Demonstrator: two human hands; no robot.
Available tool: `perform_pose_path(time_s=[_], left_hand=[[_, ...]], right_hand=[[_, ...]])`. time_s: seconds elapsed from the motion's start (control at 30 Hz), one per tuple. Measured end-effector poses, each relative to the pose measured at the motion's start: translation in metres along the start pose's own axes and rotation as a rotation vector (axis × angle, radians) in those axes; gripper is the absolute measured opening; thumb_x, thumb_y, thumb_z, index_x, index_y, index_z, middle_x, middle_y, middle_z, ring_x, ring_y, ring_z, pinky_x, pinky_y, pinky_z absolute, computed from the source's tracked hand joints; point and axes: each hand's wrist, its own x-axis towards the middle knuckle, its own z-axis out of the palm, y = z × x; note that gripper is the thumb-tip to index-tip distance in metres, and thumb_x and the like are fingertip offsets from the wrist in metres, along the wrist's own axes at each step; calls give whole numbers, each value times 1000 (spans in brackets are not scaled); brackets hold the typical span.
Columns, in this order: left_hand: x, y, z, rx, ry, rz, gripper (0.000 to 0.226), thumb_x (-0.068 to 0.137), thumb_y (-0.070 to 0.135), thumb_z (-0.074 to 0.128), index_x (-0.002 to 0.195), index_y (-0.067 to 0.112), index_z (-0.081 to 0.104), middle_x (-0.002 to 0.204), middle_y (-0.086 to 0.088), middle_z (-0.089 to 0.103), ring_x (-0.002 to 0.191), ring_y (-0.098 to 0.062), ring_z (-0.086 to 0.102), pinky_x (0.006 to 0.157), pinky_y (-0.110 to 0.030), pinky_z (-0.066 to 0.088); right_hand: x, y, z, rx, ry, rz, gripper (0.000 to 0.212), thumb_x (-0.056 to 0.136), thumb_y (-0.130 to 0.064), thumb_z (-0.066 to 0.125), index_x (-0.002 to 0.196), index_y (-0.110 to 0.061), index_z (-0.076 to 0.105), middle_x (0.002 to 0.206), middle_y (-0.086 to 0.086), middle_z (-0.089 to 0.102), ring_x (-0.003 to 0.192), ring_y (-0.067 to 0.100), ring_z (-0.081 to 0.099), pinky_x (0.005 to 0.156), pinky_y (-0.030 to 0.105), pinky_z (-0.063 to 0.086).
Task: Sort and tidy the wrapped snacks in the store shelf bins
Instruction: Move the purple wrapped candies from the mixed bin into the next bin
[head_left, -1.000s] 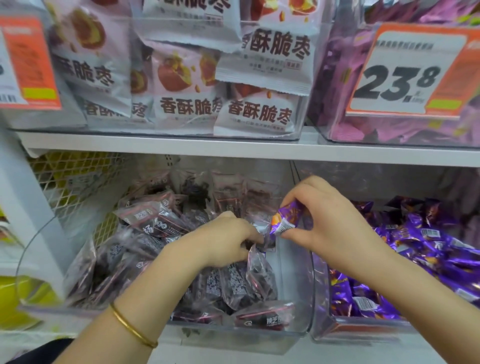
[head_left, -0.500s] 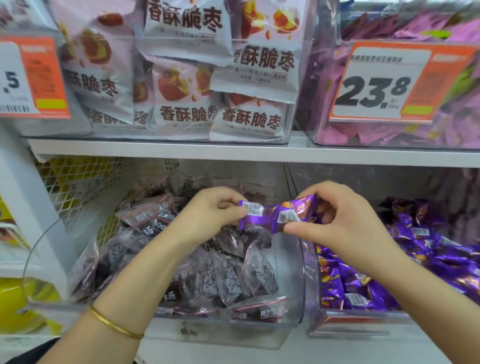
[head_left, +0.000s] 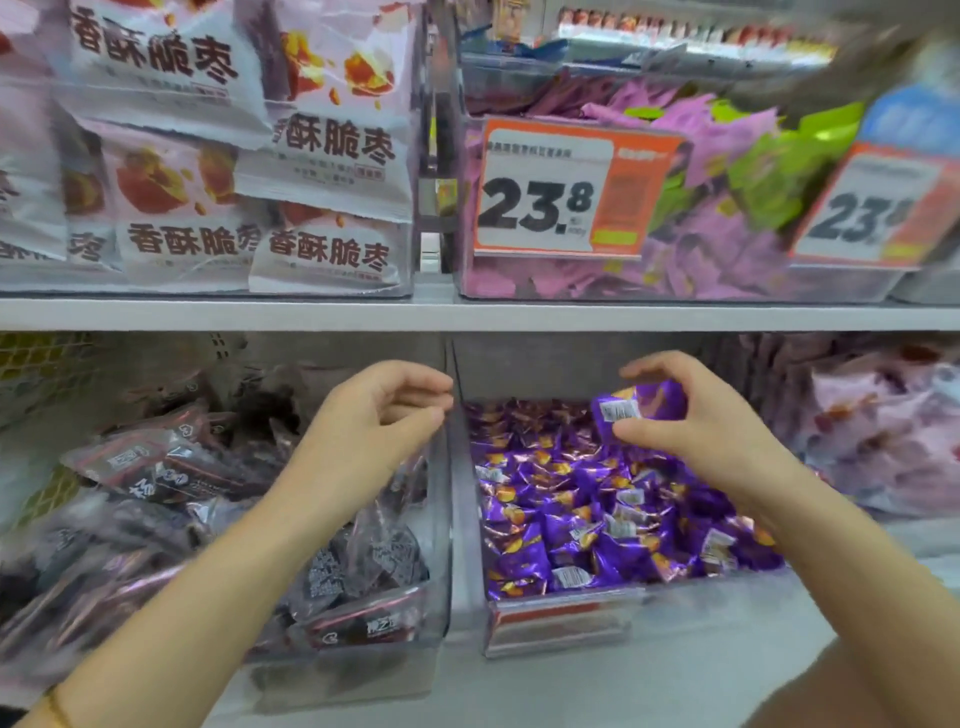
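Observation:
My right hand (head_left: 696, 421) pinches purple wrapped snacks (head_left: 631, 405) between thumb and fingers, above the clear bin of purple snacks (head_left: 571, 621) on the lower shelf. My left hand (head_left: 379, 415) hovers over the right edge of the clear bin of dark wrapped snacks (head_left: 337, 670), fingers loosely curled and holding nothing. Dark packets (head_left: 171, 467) fill that left bin in a loose heap. Purple packets (head_left: 597, 525) lie jumbled in the right bin.
A grey shelf board (head_left: 467, 314) runs just above both hands. On it stand a bin of white jujube bags (head_left: 322, 156) and a bin of pink packets (head_left: 727, 260) with an orange 23.8 price tag (head_left: 566, 192). Pale pink bags (head_left: 883, 431) lie at right.
The left hand has let go of its purple snack and now holds nothing. The right hand has carried the purple snacks rightwards, from over the dark bin to over the purple bin.

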Motion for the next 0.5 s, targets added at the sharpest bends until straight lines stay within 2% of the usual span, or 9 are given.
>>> perform_pose_path(time_s=[0.07, 0.17, 0.23, 0.3, 0.33, 0.4, 0.5], left_hand=[[3, -6, 8, 70, 54, 42, 31, 84, -2, 59, 90, 27, 64, 96, 3, 68, 87, -11, 63, 73, -11, 49], [7, -15, 22, 199, 75, 100, 33, 85, 10, 62, 93, 42, 60, 102, 5, 62, 96, -12, 59, 84, -24, 47], [10, -18, 33, 266, 54, 133, 34, 86, 14, 62, 95, 46, 56, 107, 6, 58, 102, -10, 55, 83, -19, 43], [11, -19, 40, 337, 45, 160, 36, 86, 13, 62, 95, 47, 53, 106, 10, 55, 105, -9, 52, 79, -12, 38], [12, -20, 41, 354, 46, 165, 37, 85, 12, 62, 94, 47, 52, 105, 12, 54, 105, -9, 51, 78, -10, 37], [12, -21, 40, 350, 32, 154, 38, 85, 11, 62, 94, 46, 53, 106, 8, 55, 103, -9, 53, 79, -11, 37], [14, -20, 31, 317, 19, 135, 38, 85, 8, 62, 95, 44, 56, 112, 0, 59, 104, -11, 57, 85, -18, 41]], right_hand=[[10, 33, -19, -139, 20, 32, 38, 70, -2, 76, 99, -20, 59, 96, 2, 61, 77, 13, 53, 66, 3, 39], [29, 74, -30, -295, 60, 59, 30, 72, -7, 75, 97, -17, 62, 97, 8, 61, 83, 19, 53, 72, 19, 37], [44, 92, -32, -432, 119, 45, 29, 76, -14, 72, 103, -11, 62, 98, 15, 58, 89, 24, 52, 75, 22, 33], [54, 105, -32, -604, 137, 30, 29, 83, -22, 65, 107, -6, 60, 103, 19, 55, 99, 34, 51, 82, 29, 38], [56, 110, -31, -713, 104, 41, 30, 87, -26, 60, 109, -6, 59, 108, 20, 53, 104, 38, 50, 86, 35, 41], [54, 115, -28, -946, -67, 117, 34, 92, -30, 51, 117, -7, 56, 121, 18, 48, 115, 38, 44, 92, 41, 42], [48, 106, -24, -1061, -229, 218, 40, 88, -31, 52, 121, -9, 55, 131, 12, 44, 123, 33, 37, 96, 41, 40]])
